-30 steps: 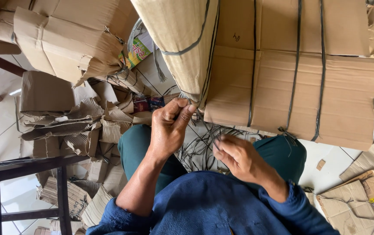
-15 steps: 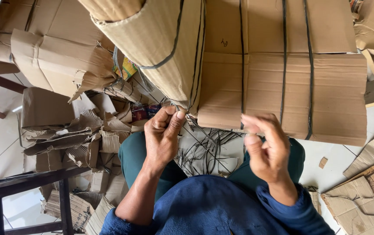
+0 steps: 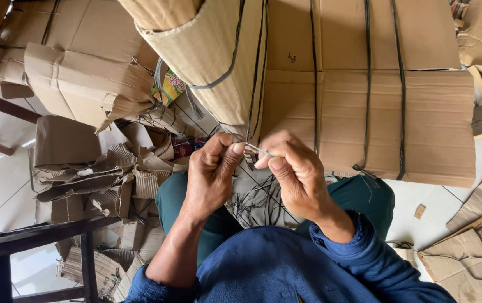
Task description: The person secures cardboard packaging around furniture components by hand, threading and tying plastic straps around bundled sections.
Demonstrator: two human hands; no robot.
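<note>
**Thin strand pinched between both hands, close to the tied cardboard**

Left hand [image 3: 210,179] is closed, thumb and forefinger pinching one end of a thin grey string [image 3: 255,148]. Right hand [image 3: 294,174] is closed on the other end, fingertips nearly touching the left. The string sits taut and short between them, just in front of the lower edge of the tied cardboard bundle [image 3: 420,123].

Risks, as I judge them: the strand is fine and could slip from the pinch, or snap if pulled hard. Loose strings [image 3: 260,202] on the floor between the knees could tangle with it.

Hard to make out: whether the strand runs on to the rolled cardboard [image 3: 213,50] above, or is free. Its far end disappears behind the fingers.
</note>
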